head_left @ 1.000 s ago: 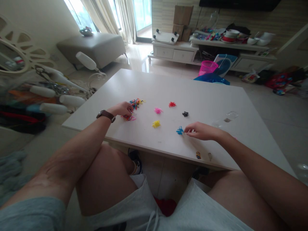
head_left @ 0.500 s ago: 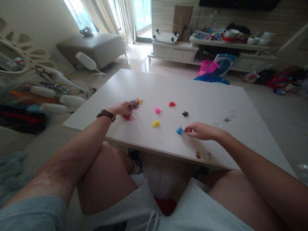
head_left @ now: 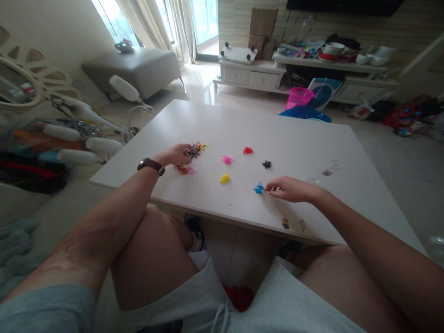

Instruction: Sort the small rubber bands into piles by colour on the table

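Note:
A mixed pile of small coloured rubber bands (head_left: 198,149) lies at the left of the white table (head_left: 298,138). My left hand (head_left: 177,154), with a brown-strapped watch, bends its fingers into this pile; whatever the fingertips hold is hidden. My right hand (head_left: 289,188) rests low beside a small blue heap (head_left: 258,188), its thumb and fingertips curled close together. Anything between them is too small to make out. Between the hands sit separate heaps: pink (head_left: 227,159), yellow (head_left: 225,179), red (head_left: 248,150) and black (head_left: 267,164).
A clear plastic bottle (head_left: 332,168) lies on its side at the table's right. Near the front edge are a yellow-and-blue cartoon figure (head_left: 285,224) and a small clear item (head_left: 302,225). Beyond the table stand a pink basket (head_left: 299,96) and a low cabinet (head_left: 249,76).
My left hand has drawn slightly up and left over the mixed pile, uncovering more bands at its near side. My right hand and the single-colour heaps look unchanged.

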`<state>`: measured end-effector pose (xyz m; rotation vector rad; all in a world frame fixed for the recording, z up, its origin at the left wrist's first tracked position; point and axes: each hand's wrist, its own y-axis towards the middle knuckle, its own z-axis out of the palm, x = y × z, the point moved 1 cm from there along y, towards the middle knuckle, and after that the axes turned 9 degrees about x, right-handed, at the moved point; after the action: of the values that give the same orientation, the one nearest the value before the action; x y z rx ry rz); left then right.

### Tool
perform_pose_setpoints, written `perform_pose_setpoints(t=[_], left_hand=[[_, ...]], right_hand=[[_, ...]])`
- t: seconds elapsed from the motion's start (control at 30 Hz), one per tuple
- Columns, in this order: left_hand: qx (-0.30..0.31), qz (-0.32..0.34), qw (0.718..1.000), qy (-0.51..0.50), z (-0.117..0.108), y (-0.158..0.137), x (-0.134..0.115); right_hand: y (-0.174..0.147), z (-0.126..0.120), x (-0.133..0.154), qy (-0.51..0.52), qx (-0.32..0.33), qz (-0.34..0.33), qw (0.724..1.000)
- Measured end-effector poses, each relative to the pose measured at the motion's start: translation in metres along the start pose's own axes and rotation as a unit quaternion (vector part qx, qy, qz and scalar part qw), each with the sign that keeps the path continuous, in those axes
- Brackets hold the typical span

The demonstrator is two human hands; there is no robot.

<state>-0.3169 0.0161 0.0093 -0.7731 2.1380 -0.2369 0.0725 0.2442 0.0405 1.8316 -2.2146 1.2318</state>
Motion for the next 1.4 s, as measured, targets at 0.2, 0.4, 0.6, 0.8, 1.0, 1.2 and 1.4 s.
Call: perform_pose_setpoints(t=[0.2, 0.4, 0.6, 0.8, 1.0, 1.2, 1.4], left_hand=[[0.019, 0.107, 0.979, -0.173, 0.012, -0.007, -0.025], [0.100, 0.165, 0.942, -0.273, 0.044, -0.014, -0.069], [0.178, 0.204, 0.908, -0.320, 0.091, -0.019, -0.111], [0.199, 0.231, 0.895, -0.326, 0.119, -0.019, -0.130], [0.203, 0.235, 0.897, -0.315, 0.130, -0.020, -0.137], [0.201, 0.238, 0.899, -0.308, 0.133, -0.019, -0.135], [0.185, 0.238, 0.907, -0.295, 0.132, -0.013, -0.128]], right_hand=[[0.004, 0.004, -0.004, 0.004, -0.012, -0.011, 1.000], [0.008, 0.006, 0.002, 0.013, -0.047, -0.059, 0.997], [0.001, 0.007, 0.026, 0.031, -0.142, -0.138, 0.980], [-0.004, 0.012, 0.046, 0.019, -0.155, -0.195, 0.968], [-0.002, 0.017, 0.048, 0.006, -0.138, -0.184, 0.973], [0.000, 0.018, 0.047, 0.001, -0.142, -0.188, 0.972], [0.002, 0.015, 0.043, -0.014, -0.140, -0.179, 0.974]])
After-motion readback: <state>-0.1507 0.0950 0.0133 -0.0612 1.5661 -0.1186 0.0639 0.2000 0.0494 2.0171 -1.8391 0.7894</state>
